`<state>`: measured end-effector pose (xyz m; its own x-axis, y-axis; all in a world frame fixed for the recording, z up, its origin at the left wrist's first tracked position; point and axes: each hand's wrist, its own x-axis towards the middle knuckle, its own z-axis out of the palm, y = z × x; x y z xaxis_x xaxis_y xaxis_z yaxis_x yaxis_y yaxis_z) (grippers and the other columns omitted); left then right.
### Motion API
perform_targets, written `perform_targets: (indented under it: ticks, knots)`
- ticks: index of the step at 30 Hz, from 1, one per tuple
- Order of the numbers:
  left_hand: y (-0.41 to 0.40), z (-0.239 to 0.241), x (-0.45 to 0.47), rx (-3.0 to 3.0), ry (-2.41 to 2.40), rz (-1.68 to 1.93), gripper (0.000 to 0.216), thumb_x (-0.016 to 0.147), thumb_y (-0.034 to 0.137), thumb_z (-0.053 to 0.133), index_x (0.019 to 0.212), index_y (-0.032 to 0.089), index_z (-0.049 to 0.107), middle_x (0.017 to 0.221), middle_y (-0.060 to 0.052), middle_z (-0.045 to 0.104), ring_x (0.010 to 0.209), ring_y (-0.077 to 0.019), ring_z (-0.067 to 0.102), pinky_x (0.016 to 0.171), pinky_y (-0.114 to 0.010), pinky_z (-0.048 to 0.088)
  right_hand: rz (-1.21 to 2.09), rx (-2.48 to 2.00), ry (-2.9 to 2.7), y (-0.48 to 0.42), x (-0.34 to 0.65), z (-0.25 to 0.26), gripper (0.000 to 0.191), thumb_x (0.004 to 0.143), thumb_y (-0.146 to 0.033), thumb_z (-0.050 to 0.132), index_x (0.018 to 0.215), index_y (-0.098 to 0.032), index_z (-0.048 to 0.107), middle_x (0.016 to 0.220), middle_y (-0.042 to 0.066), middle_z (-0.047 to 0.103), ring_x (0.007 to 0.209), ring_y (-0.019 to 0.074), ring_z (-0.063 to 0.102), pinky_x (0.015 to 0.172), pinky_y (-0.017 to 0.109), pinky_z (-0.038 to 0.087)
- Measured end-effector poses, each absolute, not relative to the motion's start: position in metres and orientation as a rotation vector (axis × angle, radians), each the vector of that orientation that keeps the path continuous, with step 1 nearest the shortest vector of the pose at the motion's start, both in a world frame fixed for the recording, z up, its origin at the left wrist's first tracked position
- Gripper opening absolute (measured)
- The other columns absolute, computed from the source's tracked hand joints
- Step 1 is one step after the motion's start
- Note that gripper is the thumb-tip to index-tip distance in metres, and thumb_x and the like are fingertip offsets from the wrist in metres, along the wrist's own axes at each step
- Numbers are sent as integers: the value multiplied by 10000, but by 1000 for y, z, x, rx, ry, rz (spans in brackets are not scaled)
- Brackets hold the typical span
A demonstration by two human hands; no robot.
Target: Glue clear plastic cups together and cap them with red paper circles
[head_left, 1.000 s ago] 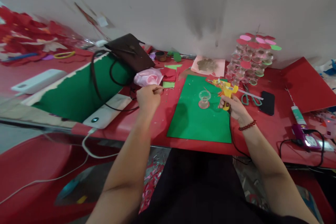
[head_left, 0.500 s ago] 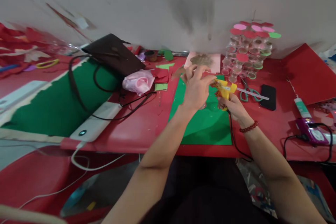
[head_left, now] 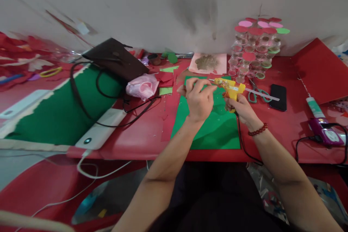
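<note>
My right hand (head_left: 240,110) is wrapped round the handle of a yellow hot glue gun (head_left: 230,87). A clear glue stick (head_left: 262,94) sticks out of the gun's back end, and the nozzle points left. Beside the nozzle is my left hand (head_left: 199,98), back towards me, its fingers bent and apart. I make out nothing in it, though its palm side is hidden. Both hands are over a green sheet (head_left: 214,134) lying on the red table (head_left: 141,134).
Behind stands a stack of small clear cups (head_left: 248,56) with coloured paper discs. Scissors (head_left: 252,96) and a black phone (head_left: 277,97) lie on the right, near a purple glue gun (head_left: 326,130). To the left are a dark bag (head_left: 116,58), pink cloth (head_left: 143,86) and white power strip (head_left: 100,128).
My left hand has shifted slightly left and its fingers have curled more. The glue gun's nozzle, hidden before, now shows. My right hand keeps its grip on the gun.
</note>
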<state>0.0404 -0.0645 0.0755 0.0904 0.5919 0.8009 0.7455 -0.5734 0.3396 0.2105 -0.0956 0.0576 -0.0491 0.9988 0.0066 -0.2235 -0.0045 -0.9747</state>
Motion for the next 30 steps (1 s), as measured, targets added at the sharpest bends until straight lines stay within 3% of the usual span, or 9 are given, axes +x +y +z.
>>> perform_targets:
  ticks: [3,7,17,25,30]
  knots:
    - [-61,67,43,-2152,-1317,-1499,253,1011,241,608,937,334,831,897,-47,760,996,-246,599,902,-447,470,1342,-1012,-1067,-97,210,57,297,706,-380,787,901,-204,649,595,-94,494,498,71,422,529,267,388]
    - [-61,63,47,-2146,-1310,-1485,193,1000,286,649,1045,338,830,960,-45,778,1017,-237,604,916,-432,467,1360,-992,-1070,-98,208,56,266,701,-369,784,848,-207,631,579,-95,485,491,69,419,523,262,388]
    - [-61,58,46,-2184,-1330,-1549,329,1056,299,524,932,307,829,979,-71,768,1023,-254,605,965,-480,435,1366,-967,-1042,-101,206,57,223,698,-349,773,786,-203,628,559,-91,480,497,71,431,530,261,407]
    - [-59,61,43,-2167,-1297,-1483,260,1034,311,552,931,266,787,983,-77,746,1032,-253,601,974,-446,477,1399,-964,-1038,-102,205,57,292,707,-383,828,788,-215,604,548,-110,426,487,69,439,534,262,400]
    - [-63,66,29,-2139,-1466,-1578,235,1020,337,562,917,265,761,1001,-85,720,1048,-274,588,1019,-490,436,1388,-958,-1049,-101,208,61,382,705,-468,870,782,-220,590,546,-103,448,493,71,447,537,267,405]
